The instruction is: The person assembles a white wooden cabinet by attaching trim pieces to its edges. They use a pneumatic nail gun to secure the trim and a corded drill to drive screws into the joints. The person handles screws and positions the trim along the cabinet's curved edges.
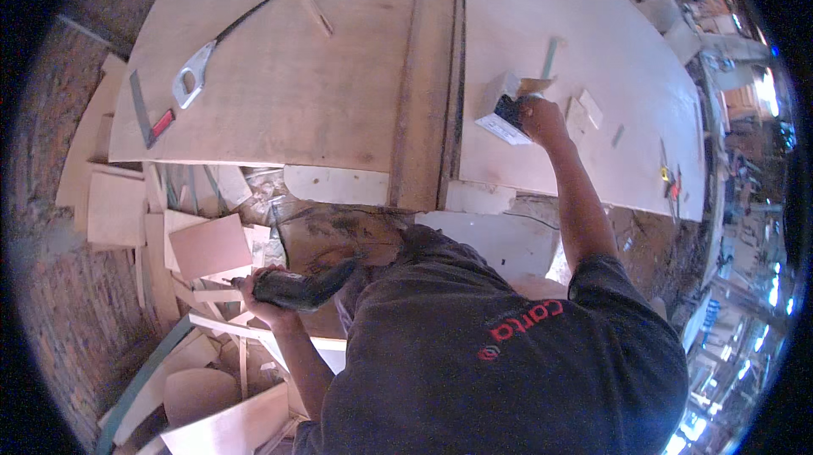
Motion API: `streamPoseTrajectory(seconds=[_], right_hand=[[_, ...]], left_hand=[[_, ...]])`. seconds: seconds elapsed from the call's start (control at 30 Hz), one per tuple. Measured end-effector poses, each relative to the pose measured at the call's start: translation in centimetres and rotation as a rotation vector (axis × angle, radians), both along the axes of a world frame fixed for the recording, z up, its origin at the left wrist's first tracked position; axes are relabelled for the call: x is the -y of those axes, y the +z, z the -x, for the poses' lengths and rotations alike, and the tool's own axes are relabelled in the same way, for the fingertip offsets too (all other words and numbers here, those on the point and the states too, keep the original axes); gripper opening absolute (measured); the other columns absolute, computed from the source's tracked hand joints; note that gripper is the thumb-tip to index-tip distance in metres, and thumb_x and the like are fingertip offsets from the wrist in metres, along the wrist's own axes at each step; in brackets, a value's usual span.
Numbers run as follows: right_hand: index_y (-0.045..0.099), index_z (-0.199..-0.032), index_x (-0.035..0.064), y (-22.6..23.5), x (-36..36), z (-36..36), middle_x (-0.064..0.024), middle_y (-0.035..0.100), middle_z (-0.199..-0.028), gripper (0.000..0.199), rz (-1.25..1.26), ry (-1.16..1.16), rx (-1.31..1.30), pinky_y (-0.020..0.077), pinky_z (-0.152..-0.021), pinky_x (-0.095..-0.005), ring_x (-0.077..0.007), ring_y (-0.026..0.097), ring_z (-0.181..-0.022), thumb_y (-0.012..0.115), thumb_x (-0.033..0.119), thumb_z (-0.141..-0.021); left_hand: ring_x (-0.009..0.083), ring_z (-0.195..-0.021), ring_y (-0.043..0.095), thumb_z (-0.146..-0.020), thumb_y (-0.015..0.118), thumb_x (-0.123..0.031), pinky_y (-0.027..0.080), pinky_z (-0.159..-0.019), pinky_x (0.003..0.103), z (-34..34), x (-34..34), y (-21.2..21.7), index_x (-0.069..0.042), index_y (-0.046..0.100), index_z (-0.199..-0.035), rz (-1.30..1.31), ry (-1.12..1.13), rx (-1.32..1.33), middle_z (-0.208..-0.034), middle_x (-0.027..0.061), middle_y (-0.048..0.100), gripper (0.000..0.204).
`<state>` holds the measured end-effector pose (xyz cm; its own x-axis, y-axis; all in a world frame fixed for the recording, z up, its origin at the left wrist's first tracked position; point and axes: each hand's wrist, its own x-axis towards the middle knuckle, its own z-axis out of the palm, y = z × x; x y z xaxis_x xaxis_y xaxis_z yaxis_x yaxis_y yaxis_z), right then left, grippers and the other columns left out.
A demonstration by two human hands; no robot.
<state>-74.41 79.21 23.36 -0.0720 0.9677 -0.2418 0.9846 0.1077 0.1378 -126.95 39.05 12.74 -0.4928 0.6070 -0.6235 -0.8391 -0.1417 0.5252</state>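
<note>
Arms spread wide apart: the right arm stretches straight out over the pale plywood desk [339, 74], and the right hand [542, 119] rests with its grip closed around a small white and dark block-shaped tool [501, 112] that sits on the right plywood sheet [593, 23]. The tool lies directly under the fingers, just right of the long wooden batten [428, 74] that runs between the 2 sheets. The left arm bends down at the person's side, below the desk edge, and the left hand [264, 292] holds its grip wrapped tight around a dark green power tool [305, 286], which points to the right in front of the dark shirt.

On the left sheet lie 1 handsaw with a pale grey handle [207, 57], 1 metal try square with a red end [148, 112] and 1 thin wooden strip [309, 5]. Near the right hand sit 2 small pale wood offcuts [584, 108], just beyond the knuckles. Below the desk on the left, many flat plywood scraps [207, 243] lie piled on the floor; their number cannot be told.
</note>
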Motion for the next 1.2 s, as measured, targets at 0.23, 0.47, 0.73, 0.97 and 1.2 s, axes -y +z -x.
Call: streamPoseTrajectory(seconds=[0.23,0.47,0.73,0.97,1.2], right_hand=[[0.067,-0.115,0.0041,-1.8,-0.9,0.2,-0.0259,0.073,-0.11,0.044,0.159,0.042,-0.171,0.0572,-0.089,-0.056,-0.0468,0.071,-0.104,0.057,0.044,-0.099],[0.08,-0.097,0.0079,-3.6,-3.2,-1.8,-0.026,0.072,-0.108,0.026,0.138,0.187,-0.196,0.0576,-0.092,-0.0492,-0.0423,0.071,-0.103,0.066,0.008,-0.074],[0.073,-0.094,0.0027,-2.7,-2.3,-2.2,-0.0254,0.073,-0.096,0.026,0.073,0.343,-0.144,0.059,-0.082,-0.0533,-0.0419,0.073,-0.089,0.058,0.023,-0.093],[0.072,-0.092,0.0059,-0.8,-0.3,-2.3,-0.0204,0.074,-0.084,0.023,-0.081,0.288,-0.302,0.0567,-0.076,-0.0548,-0.0413,0.073,-0.083,0.062,0.026,-0.095],[0.071,-0.113,0.0031,0.7,0.5,-2.4,-0.0174,0.075,-0.099,0.02,-0.231,0.168,-0.561,0.0575,-0.077,-0.0432,-0.0311,0.073,-0.088,0.069,0.011,-0.095]], left_hand=[[0.0363,-0.082,0.072,-0.089,0.06,-0.035,0.059,-0.08,0.047,-6.7,-2.8,4.4,0.0,0.068,-0.095,0.107,0.071,-0.144,-0.089,0.0211,0.073,0.036],[0.0366,-0.086,0.069,-0.089,0.061,-0.03,0.057,-0.084,0.047,-11.1,-2.6,6.5,0.0,0.065,-0.094,0.128,0.191,-0.168,-0.089,0.0211,0.07,0.032],[0.0351,-0.085,0.069,-0.089,0.061,-0.028,0.058,-0.082,0.045,-11.4,-0.1,7.1,0.001,0.065,-0.095,0.085,0.241,-0.138,-0.089,0.0202,0.07,0.029],[0.0328,-0.082,0.07,-0.088,0.062,-0.026,0.059,-0.077,0.044,-11.5,0.0,9.5,0.003,0.065,-0.099,0.057,0.201,-0.214,-0.09,0.0215,0.07,0.031],[0.0306,-0.082,0.07,-0.085,0.066,-0.024,0.059,-0.076,0.04,-11.2,-0.9,10.9,0.007,0.066,-0.107,0.054,0.051,-0.451,-0.091,0.0218,0.071,0.038]])
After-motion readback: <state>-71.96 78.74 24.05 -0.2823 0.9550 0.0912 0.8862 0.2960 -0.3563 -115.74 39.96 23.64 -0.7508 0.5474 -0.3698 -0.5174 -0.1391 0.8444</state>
